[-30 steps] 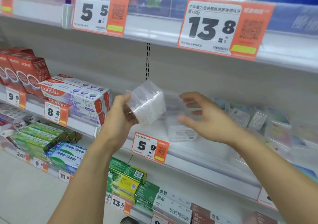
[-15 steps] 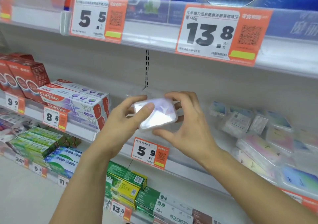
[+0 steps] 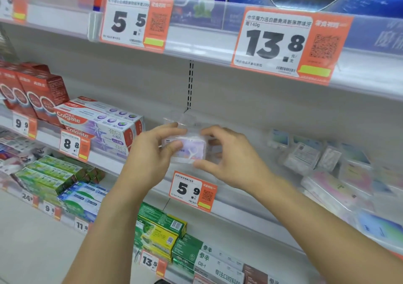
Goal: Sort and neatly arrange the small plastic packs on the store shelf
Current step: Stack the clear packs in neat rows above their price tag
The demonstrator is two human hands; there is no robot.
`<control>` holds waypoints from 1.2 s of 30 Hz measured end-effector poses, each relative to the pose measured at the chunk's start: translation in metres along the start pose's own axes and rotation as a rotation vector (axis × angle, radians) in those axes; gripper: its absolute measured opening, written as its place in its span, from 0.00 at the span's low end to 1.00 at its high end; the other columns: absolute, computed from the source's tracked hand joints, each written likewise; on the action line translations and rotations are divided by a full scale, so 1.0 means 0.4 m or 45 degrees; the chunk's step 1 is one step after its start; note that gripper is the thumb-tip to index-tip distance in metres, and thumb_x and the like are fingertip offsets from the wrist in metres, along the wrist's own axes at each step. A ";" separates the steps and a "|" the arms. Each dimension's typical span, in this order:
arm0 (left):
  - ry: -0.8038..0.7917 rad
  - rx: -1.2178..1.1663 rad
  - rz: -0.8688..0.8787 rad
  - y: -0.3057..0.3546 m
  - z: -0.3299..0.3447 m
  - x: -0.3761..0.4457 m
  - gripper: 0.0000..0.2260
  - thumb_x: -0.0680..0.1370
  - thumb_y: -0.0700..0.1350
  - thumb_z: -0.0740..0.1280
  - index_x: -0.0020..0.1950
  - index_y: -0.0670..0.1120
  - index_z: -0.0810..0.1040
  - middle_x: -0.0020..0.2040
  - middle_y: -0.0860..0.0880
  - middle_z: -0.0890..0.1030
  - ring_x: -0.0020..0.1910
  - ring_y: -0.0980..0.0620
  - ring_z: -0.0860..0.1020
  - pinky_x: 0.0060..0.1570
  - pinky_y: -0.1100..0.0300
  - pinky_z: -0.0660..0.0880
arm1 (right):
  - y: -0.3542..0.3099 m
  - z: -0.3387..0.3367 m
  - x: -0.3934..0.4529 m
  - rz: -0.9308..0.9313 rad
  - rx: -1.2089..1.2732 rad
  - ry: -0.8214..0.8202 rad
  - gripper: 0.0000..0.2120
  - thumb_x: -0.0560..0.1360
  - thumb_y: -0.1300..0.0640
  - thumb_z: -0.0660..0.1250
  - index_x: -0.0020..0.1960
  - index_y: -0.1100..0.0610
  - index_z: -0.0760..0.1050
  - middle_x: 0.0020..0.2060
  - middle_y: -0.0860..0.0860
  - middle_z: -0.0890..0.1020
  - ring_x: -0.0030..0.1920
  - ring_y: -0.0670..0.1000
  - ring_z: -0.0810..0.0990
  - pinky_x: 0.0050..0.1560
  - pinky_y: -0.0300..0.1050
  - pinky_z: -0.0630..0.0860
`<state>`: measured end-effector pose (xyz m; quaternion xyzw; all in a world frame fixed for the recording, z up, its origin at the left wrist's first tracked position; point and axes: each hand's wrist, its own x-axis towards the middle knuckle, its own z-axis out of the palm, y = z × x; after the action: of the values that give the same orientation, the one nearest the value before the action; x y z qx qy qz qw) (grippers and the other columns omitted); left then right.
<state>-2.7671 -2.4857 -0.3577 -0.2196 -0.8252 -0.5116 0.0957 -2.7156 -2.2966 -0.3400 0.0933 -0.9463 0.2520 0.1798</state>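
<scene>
A small clear plastic pack (image 3: 192, 149) with a pale purple label is held upright between both hands, above the shelf edge (image 3: 235, 205) that carries the 5.9 price tag. My left hand (image 3: 150, 155) pinches its left side with thumb and fingers. My right hand (image 3: 229, 159) grips its right side, thumb under, fingers over the top. More small plastic packs (image 3: 305, 157) lie loosely jumbled on the same shelf to the right, some tilted, several blurred.
Colgate toothpaste boxes (image 3: 102, 126) and red boxes (image 3: 37, 93) stand on the shelf to the left. Green toothpaste boxes (image 3: 161, 231) fill the shelf below. The upper shelf's front with the 13.8 price tag (image 3: 283, 43) overhangs close above the hands.
The right hand came from the shelf to the pack that the left hand held, and both now grip it. The pack has been turned label forward.
</scene>
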 end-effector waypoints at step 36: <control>-0.027 -0.352 0.036 0.074 0.091 -0.025 0.24 0.65 0.48 0.80 0.59 0.53 0.79 0.60 0.54 0.75 0.57 0.58 0.78 0.57 0.61 0.78 | 0.071 -0.120 -0.034 0.806 1.206 -0.209 0.26 0.75 0.35 0.64 0.57 0.56 0.83 0.49 0.54 0.86 0.49 0.57 0.86 0.52 0.57 0.82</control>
<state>-2.7422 -2.4448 -0.3543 -0.2476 -0.7445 -0.6167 0.0631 -2.6964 -2.2466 -0.3190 -0.1050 -0.7229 0.6818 -0.0398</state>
